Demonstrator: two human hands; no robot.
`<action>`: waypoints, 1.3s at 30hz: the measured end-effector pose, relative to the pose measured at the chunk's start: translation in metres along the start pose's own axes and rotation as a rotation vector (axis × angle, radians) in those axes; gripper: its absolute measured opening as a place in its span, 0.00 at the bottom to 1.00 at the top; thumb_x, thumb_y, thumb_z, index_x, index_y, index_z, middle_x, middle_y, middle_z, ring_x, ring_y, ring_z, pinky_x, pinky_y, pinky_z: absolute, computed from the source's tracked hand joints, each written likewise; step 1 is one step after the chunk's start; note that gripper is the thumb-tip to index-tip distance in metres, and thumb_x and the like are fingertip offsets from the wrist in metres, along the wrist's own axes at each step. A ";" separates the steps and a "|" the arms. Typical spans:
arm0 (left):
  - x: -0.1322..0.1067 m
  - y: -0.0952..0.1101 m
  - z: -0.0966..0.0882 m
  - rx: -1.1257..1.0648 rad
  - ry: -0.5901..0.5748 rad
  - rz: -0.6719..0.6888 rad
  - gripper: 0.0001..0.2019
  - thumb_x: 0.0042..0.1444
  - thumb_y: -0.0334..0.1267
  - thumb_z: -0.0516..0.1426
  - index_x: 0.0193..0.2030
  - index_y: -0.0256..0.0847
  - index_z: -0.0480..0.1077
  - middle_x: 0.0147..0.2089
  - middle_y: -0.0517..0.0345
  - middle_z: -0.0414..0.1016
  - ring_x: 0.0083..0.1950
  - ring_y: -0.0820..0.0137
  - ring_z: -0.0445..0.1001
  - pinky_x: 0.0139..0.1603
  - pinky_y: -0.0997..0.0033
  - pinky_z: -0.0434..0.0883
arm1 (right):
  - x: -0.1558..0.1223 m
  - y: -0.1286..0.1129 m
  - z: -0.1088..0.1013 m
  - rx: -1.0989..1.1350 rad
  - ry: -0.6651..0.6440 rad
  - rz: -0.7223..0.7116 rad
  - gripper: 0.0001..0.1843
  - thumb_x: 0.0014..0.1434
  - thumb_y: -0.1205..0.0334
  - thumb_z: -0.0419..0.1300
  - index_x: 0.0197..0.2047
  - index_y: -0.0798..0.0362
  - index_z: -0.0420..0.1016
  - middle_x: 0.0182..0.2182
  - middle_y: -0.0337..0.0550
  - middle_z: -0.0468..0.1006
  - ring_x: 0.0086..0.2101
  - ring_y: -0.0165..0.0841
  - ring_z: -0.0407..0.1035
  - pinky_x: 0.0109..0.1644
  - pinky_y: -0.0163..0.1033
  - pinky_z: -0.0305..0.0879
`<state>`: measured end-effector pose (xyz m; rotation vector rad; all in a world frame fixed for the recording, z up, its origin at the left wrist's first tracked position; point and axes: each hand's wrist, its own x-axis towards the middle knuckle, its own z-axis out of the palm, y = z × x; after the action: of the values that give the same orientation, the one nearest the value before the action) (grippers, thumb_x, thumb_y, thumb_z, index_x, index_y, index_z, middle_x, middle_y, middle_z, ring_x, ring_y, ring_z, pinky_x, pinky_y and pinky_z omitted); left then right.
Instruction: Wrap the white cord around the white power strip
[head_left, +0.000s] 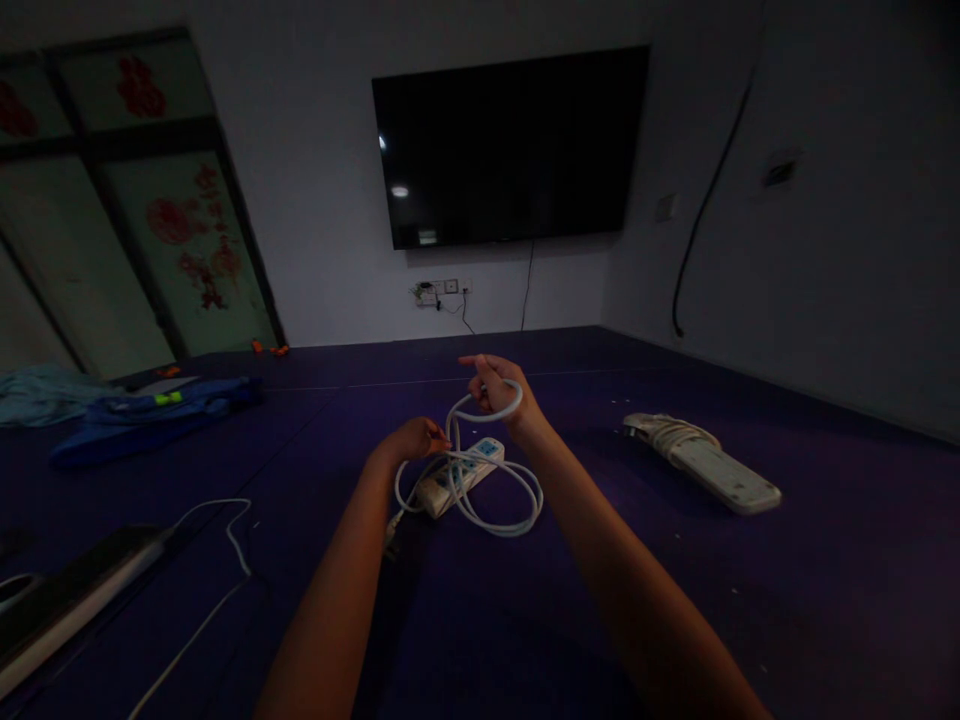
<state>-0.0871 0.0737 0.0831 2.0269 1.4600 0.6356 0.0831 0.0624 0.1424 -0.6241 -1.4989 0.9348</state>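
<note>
A white power strip (489,449) with blue sockets lies on the purple surface in front of me, its white cord (538,500) looped loosely over and around it. My left hand (417,440) pinches the cord just above the strip's left part. Higher and to the right, my right hand (498,386) is raised with a loop of the same cord around it; the index finger points left while the other fingers curl in. The cord's plug (392,528) rests at the strip's near left end.
To the right lies a second power strip (731,475) wrapped in its own cord. Blue clothing (161,415) is heaped at the left. A long device (82,590) with a thin white cable (238,545) sits at the near left. A television (514,150) hangs on the far wall.
</note>
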 end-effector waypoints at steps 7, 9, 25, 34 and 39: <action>-0.003 0.000 -0.002 0.017 -0.079 0.002 0.08 0.34 0.34 0.64 0.25 0.37 0.72 0.23 0.60 0.73 0.27 0.72 0.67 0.29 0.75 0.61 | 0.000 0.001 -0.002 0.031 0.025 0.021 0.29 0.52 0.41 0.52 0.42 0.61 0.71 0.13 0.29 0.60 0.12 0.21 0.51 0.14 0.29 0.44; -0.001 -0.002 -0.002 0.025 -0.071 -0.011 0.09 0.32 0.30 0.63 0.25 0.38 0.72 0.24 0.60 0.73 0.28 0.71 0.68 0.30 0.75 0.62 | 0.000 0.000 -0.003 0.055 0.042 0.031 0.29 0.52 0.41 0.53 0.42 0.60 0.71 0.13 0.29 0.60 0.11 0.21 0.50 0.14 0.28 0.44; -0.001 -0.029 -0.005 0.147 -0.090 -0.175 0.07 0.32 0.27 0.57 0.22 0.38 0.72 0.21 0.61 0.72 0.23 0.74 0.66 0.26 0.77 0.61 | 0.005 -0.017 -0.036 0.080 0.222 -0.004 0.24 0.53 0.45 0.55 0.39 0.60 0.69 0.12 0.29 0.60 0.12 0.21 0.49 0.14 0.28 0.42; 0.004 -0.040 -0.008 0.088 -0.197 -0.191 0.06 0.34 0.32 0.59 0.24 0.36 0.70 0.23 0.59 0.72 0.26 0.72 0.67 0.29 0.74 0.63 | 0.004 -0.022 -0.044 0.054 0.268 0.043 0.18 0.57 0.52 0.54 0.39 0.61 0.70 0.12 0.30 0.61 0.11 0.20 0.49 0.14 0.27 0.43; 0.000 -0.039 -0.011 0.057 -0.244 -0.169 0.12 0.39 0.44 0.60 0.24 0.35 0.70 0.22 0.58 0.70 0.24 0.73 0.64 0.27 0.74 0.60 | 0.005 -0.020 -0.045 0.057 0.252 0.042 0.19 0.56 0.52 0.54 0.39 0.61 0.70 0.12 0.30 0.61 0.11 0.20 0.50 0.14 0.27 0.42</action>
<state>-0.1217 0.0858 0.0647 1.9201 1.4947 0.2696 0.1284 0.0651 0.1605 -0.7068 -1.2353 0.8919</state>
